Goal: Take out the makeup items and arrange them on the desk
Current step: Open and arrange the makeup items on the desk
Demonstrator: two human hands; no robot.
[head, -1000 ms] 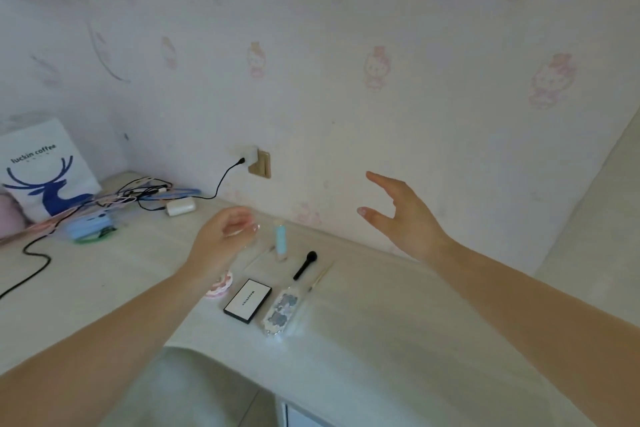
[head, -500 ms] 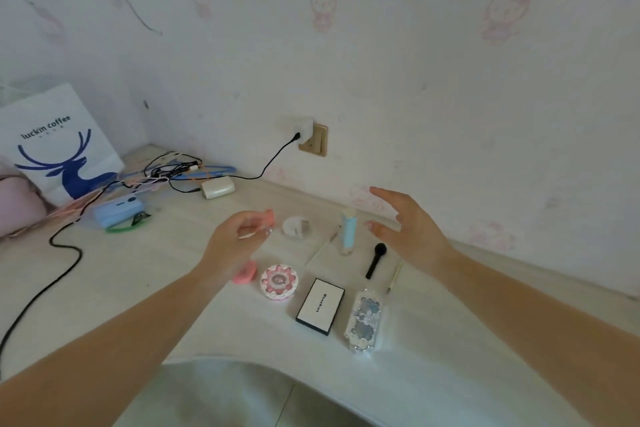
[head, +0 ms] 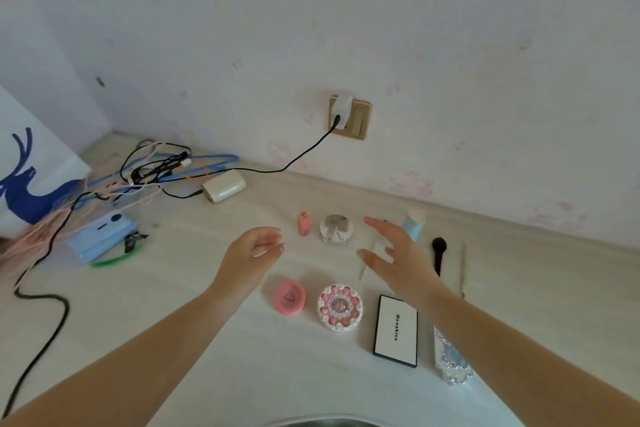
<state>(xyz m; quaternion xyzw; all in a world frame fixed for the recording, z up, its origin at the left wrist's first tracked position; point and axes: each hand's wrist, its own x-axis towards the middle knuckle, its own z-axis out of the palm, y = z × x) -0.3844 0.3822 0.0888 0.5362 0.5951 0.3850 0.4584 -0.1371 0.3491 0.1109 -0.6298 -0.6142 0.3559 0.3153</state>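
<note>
Makeup items lie in two rows on the pale desk (head: 242, 357). The back row has a small pink tube (head: 303, 223), a clear round jar (head: 336, 228), a thin white stick (head: 369, 260), a light blue bottle (head: 414, 225) and a black brush (head: 439, 253). The front row has a pink round compact (head: 289, 297), a white and pink decorated compact (head: 340, 307), a white palette with a black edge (head: 396, 330) and a glittery case (head: 450, 357). My left hand (head: 251, 255) hovers empty, fingers loosely curled, just left of the pink tube. My right hand (head: 398, 258) is spread open above the stick.
A tangle of cables (head: 149, 170), a cream charger (head: 224, 186), a blue device (head: 100, 236) and a white paper bag with a blue deer (head: 27, 180) fill the desk's left side. A plug sits in the wall socket (head: 349, 116). A thin pencil (head: 463, 267) lies right of the brush.
My left hand has set the pink tube down beside the clear jar and let go. My view has tilted down toward the desk, and the right hand has lowered over the items.
</note>
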